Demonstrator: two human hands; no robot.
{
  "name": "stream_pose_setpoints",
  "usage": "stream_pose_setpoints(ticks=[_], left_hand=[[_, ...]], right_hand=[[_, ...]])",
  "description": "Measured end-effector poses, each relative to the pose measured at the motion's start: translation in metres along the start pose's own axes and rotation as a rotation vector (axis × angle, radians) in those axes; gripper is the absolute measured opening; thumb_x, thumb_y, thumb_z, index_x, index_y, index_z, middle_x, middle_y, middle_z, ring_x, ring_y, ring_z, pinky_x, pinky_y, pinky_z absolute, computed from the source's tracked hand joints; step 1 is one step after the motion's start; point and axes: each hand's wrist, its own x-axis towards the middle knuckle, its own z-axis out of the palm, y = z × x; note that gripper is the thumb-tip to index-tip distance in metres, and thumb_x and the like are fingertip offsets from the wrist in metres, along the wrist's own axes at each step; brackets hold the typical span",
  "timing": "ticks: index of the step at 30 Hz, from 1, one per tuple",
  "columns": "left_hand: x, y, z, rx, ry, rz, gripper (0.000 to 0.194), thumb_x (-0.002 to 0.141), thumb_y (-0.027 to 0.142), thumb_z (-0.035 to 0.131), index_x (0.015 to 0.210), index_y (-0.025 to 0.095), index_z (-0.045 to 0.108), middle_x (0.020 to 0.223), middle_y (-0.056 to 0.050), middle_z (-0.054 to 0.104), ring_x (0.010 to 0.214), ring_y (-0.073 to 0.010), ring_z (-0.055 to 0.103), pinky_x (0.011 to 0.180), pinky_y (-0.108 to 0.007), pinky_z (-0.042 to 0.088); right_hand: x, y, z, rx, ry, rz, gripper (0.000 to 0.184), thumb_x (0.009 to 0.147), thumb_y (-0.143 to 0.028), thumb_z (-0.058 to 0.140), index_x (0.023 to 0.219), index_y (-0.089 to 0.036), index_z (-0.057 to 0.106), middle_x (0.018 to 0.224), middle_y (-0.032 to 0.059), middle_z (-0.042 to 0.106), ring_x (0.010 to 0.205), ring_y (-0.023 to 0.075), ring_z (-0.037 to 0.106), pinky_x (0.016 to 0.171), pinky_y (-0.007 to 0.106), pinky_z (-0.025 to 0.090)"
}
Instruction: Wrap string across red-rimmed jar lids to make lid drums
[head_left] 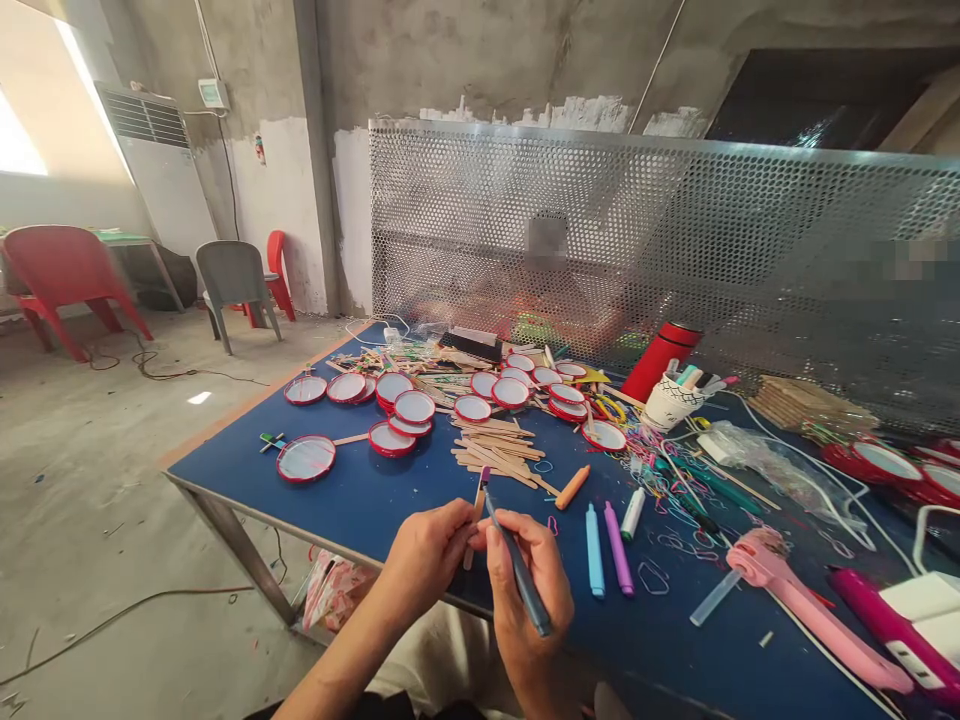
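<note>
Pinching flat wooden stick (474,520) in left hand (427,555), slim blue pen (519,565) in curled right hand (526,585)

Lighting: bright daylight from the left-hand window (19,140), blown out to white — soft, faint shadows; wide-angle bowing at the frame edges — blurred patches behind the perforated metal screen (480,220).

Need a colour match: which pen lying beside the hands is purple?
The purple pen, lying just right of the light blue pen and below the white pen.
</note>
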Motion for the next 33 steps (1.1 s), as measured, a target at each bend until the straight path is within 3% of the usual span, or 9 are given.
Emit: stream_pose_setpoints(ticks=[8,14,22,28,33], left_hand=[[0.0002,-0.0006,0.0004,-0.011,0.001,0.019,0.021,0.090,0.031,0.038,0.073,0.021,0.046,0.067,0.002,0.054,0.061,-0.0134,0.046,0.060,-0.022,0.037],[0.0004,0.0012,0.0001,-0.001,0.001,0.001,0.021,0.088,0.032,0.037,0.069,0.023,0.037,0.063,0.003,0.046,0.059,-0.0132,0.041,0.057,-0.023,0.032],[0.0008,-0.0003,0.0005,-0.009,-0.016,0.006,0.020,0.089,0.032,0.036,0.071,0.022,0.041,0.067,0.002,0.050,0.061,-0.0138,0.043,0.060,-0.023,0.034],[0.0006,0.0012,-0.0001,-0.006,0.016,0.022,0.023,0.088,0.032,0.038,0.067,0.023,0.035,0.061,0.004,0.044,0.057,-0.0127,0.038,0.055,-0.023,0.029],[0.0002,0.0003,-0.0002,-0.017,0.008,0.015,0.021,0.089,0.031,0.038,0.070,0.022,0.040,0.065,0.003,0.050,0.060,-0.0131,0.044,0.058,-0.022,0.034]], right_hand=[[0.0004,0.0003,0.0000,0.009,-0.010,0.016,0.014,0.094,-0.031,0.057,0.098,-0.021,0.066,0.085,0.0036,0.072,0.079,0.0201,0.070,0.068,0.032,0.058],[-0.0014,-0.0016,-0.0007,-0.006,0.027,0.014,0.014,0.094,-0.030,0.058,0.098,-0.019,0.066,0.082,0.0031,0.071,0.067,0.0160,0.067,0.065,0.030,0.058],[-0.0006,-0.0019,-0.0014,-0.021,-0.016,0.020,0.015,0.095,-0.032,0.056,0.098,-0.021,0.065,0.085,0.0037,0.071,0.075,0.0186,0.069,0.067,0.031,0.058],[-0.0012,-0.0033,-0.0008,0.025,0.047,-0.010,0.015,0.095,-0.031,0.057,0.097,-0.018,0.065,0.081,0.0032,0.071,0.065,0.0149,0.068,0.062,0.028,0.058],[-0.0012,0.0013,-0.0005,-0.048,0.010,-0.028,0.015,0.095,-0.031,0.057,0.098,-0.019,0.066,0.083,0.0039,0.072,0.071,0.0174,0.069,0.064,0.030,0.058]])
